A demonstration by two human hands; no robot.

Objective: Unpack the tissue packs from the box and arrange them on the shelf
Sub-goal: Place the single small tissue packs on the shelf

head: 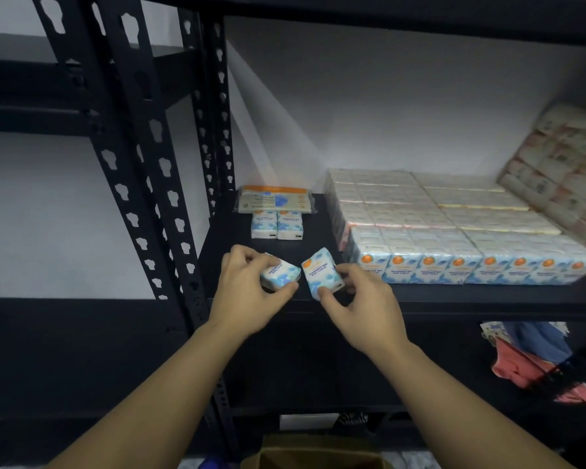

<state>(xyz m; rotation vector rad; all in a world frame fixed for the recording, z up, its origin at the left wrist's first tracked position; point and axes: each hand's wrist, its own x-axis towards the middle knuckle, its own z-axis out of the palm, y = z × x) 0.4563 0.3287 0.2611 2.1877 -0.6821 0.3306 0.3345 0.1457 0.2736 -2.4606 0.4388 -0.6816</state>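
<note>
Black perforated steel makes up the tall shelving rack (170,204), whose dark middle shelf board (454,299) carries everything of note. Filling the right side of that board is a large block of plastic-wrapped white-and-blue mini tissue bundles (437,231), laid flat in rows with orange dots along the front faces. Leaning against the far right, tilted over the block, is a wrapped bundle of pale pink-and-cream tissue packs (565,164); it is blurred. At the back left of the board lies a flat grey-and-orange wrapped tissue packet (274,199), and just in front of it two small white-and-blue tissue packs (276,225) stand side by side, touching.

Near the front edge, the left hand (247,292) curls around one small white-and-blue tissue pack (279,273), thumb below and fingers over the top. The right hand (362,299) pinches a second small white-and-blue pack (321,273), held tilted with its printed face toward the camera. The two held packs almost meet at their corners.

At the bottom edge a brown cardboard box (318,451) is partly in view. Red and blue cloth items (535,360) sit on the lower shelf at right.
</note>
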